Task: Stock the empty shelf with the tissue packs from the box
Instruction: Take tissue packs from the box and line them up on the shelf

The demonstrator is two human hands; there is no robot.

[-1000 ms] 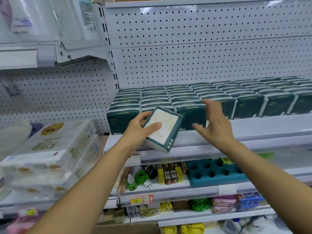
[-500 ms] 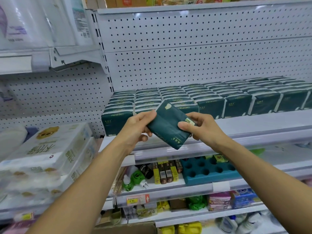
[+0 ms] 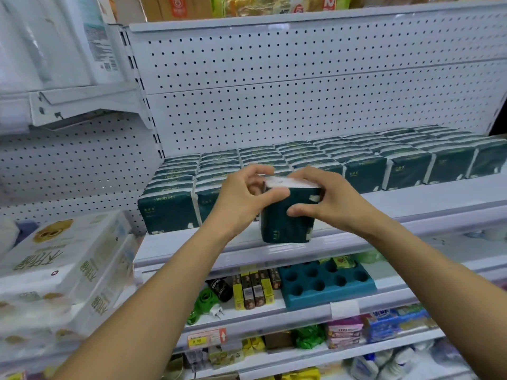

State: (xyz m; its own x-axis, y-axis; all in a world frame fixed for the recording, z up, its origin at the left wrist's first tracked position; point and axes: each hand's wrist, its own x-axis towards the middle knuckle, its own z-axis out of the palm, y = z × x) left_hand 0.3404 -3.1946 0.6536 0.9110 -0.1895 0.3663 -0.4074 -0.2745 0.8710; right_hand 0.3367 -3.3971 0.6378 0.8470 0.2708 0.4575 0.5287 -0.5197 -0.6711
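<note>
A white shelf [image 3: 411,198] with a pegboard back is carrying rows of dark green tissue packs [image 3: 406,171], standing upright side by side, several rows deep, with bare front edge showing.

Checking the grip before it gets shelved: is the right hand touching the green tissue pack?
Touching. The head view shows the right hand with fingers curled over the tissue pack.
</note>
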